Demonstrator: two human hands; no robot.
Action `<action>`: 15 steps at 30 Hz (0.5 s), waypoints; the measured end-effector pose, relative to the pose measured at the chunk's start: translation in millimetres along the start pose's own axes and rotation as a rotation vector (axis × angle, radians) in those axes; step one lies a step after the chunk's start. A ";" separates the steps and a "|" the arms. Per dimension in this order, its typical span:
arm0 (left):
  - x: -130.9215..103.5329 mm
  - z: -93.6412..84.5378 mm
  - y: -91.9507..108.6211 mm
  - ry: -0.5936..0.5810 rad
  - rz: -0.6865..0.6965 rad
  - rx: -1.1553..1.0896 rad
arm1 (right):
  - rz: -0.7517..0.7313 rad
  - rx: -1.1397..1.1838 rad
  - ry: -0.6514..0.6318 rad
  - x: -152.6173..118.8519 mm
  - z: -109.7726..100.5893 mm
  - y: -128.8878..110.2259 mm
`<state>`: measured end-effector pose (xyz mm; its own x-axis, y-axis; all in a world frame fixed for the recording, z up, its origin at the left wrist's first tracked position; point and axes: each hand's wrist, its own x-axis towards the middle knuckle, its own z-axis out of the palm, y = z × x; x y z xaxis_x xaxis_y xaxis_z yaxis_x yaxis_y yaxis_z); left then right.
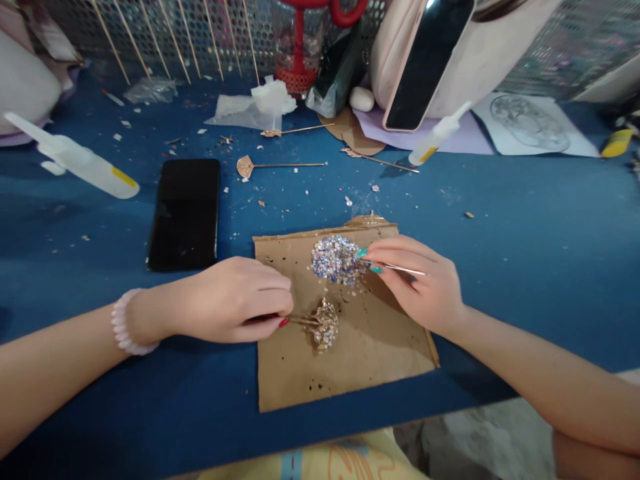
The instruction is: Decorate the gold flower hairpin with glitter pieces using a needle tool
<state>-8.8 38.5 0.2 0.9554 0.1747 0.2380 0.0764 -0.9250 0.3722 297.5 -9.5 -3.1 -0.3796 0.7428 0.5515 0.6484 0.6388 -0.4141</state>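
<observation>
My left hand (239, 301), with a pink beaded bracelet at the wrist, pinches the thin stem of a fan-shaped ornament (327, 325) covered in shiny stones. The ornament is over the lower middle of a brown cardboard sheet (390, 353). Higher on that sheet lies a pile of small white and blue rhinestones (336, 259). My right hand (425, 280) holds thin metal tweezers (405, 269) between thumb and fingers, their tips at the pile's right edge. Whether a stone is between the tips is too small to tell.
A black phone (185, 215) and a glue bottle (83, 163) lie to the left. Behind the cardboard are a stemmed fan piece (245, 167), another glue bottle (440, 137), crumpled plastic (245, 110), a leaning phone (427, 63) and a printed sheet (537, 123).
</observation>
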 end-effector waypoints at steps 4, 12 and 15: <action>-0.1 0.1 0.0 0.000 -0.003 0.001 | -0.021 0.032 -0.023 0.0 0.0 0.6; 1.1 0.4 -0.7 0.002 -0.001 0.000 | -0.106 0.085 -0.055 0.7 1.6 2.1; -0.1 0.6 -0.6 -0.006 -0.006 0.002 | -0.073 0.075 -0.041 0.5 1.5 1.8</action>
<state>-8.7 38.9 -0.6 0.9567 0.1779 0.2305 0.0825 -0.9248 0.3715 297.5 -7.7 -4.6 -0.4518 0.7001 0.5530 0.5676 0.7038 -0.4272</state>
